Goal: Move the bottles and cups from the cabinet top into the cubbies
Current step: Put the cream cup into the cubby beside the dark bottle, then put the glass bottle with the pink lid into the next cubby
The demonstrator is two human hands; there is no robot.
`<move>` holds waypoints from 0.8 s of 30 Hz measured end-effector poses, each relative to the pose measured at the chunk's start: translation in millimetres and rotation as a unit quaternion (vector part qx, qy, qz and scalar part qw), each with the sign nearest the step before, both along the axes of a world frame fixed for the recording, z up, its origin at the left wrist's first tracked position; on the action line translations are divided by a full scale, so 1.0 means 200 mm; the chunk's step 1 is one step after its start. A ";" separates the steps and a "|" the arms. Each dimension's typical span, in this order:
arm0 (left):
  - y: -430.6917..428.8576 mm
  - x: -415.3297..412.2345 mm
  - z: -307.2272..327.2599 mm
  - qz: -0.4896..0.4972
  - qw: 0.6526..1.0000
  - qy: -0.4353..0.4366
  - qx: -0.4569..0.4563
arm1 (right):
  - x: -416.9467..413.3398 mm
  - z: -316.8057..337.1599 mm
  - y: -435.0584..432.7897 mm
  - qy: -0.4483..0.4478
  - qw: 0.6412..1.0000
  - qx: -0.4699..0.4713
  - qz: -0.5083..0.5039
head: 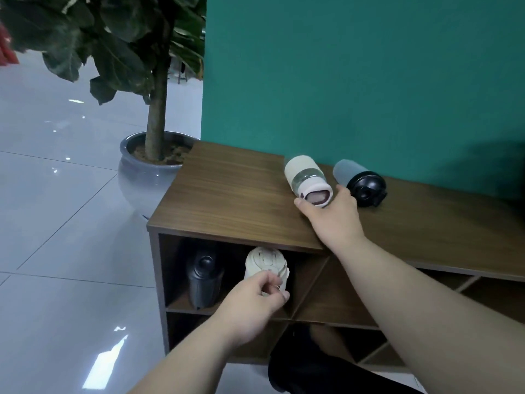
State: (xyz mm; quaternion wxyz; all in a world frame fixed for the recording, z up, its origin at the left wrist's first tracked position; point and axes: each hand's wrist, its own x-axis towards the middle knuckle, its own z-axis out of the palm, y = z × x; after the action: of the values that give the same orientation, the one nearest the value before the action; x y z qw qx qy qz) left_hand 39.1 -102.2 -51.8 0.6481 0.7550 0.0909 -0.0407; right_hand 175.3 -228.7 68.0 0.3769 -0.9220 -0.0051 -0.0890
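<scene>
Head view: 2 stowed-ish, left hand [255,302] gripping cream bottle [265,265] in cubby [170,280]; right hand [332,214] clutching glass bottle [306,180], grey shaker [359,182] just beyond fingertips.

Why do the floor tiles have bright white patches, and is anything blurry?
Head view: the patches are glare from lights mirrored in the glossy floor; the plant leaves look soft; the cabinet top bends from wide-angle distortion; the cubbies sit in shadow.

4 bottles: 2 on cabinet [227,194] top, cream [308,180] & grey [359,182]; 2 in top-left cubby, black [203,277] & cream [265,265]. 2 hands. 1 plant [154,109].
</scene>
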 end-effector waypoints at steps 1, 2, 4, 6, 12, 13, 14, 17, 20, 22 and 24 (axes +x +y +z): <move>0.00 0.01 -0.01 -0.007 1.000 -0.002 0.009 | 0.04 -0.01 0.03 0.011 1.000 0.004 -0.016; -0.01 0.03 -0.03 -0.016 1.000 -0.006 0.015 | 0.08 -0.01 0.06 0.019 0.999 0.011 -0.031; -0.02 0.06 -0.04 -0.034 0.999 -0.007 0.021 | 0.15 -0.01 0.10 0.029 0.998 0.024 -0.056; -0.03 0.08 -0.04 -0.050 0.998 -0.004 0.029 | 0.19 -0.02 0.12 0.031 0.997 0.037 -0.069; -0.09 0.15 -0.09 -0.076 0.996 0.009 0.042 | 0.07 0.01 0.00 0.005 0.992 0.118 -0.046; -0.11 0.16 -0.09 -0.072 0.997 0.011 0.033 | 0.01 0.02 -0.05 -0.008 0.989 0.142 -0.037; -0.13 0.17 -0.11 -0.071 0.997 0.015 0.013 | -0.06 0.03 -0.11 -0.022 0.985 0.169 -0.023; -0.20 0.18 -0.14 -0.091 0.991 0.059 -0.072 | -0.27 0.04 -0.31 -0.049 0.960 0.267 0.065; -0.24 0.19 -0.23 -0.136 0.977 0.112 -0.118 | -0.42 0.00 -0.55 -0.054 0.937 0.315 0.139; -0.26 0.18 -0.28 -0.180 0.966 0.141 -0.120 | -0.47 -0.06 -0.70 -0.035 0.934 0.310 0.172; -0.28 0.17 -0.33 -0.246 0.952 0.142 -0.112 | -0.48 -0.14 -0.82 0.000 0.940 0.288 0.185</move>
State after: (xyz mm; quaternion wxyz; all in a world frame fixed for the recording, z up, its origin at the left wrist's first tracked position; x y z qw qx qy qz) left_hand 73.2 -159.0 -117.6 0.6785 0.6631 -0.0116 -0.3160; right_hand 79.8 -393.0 40.5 0.6362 -0.7568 -0.1491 -0.0151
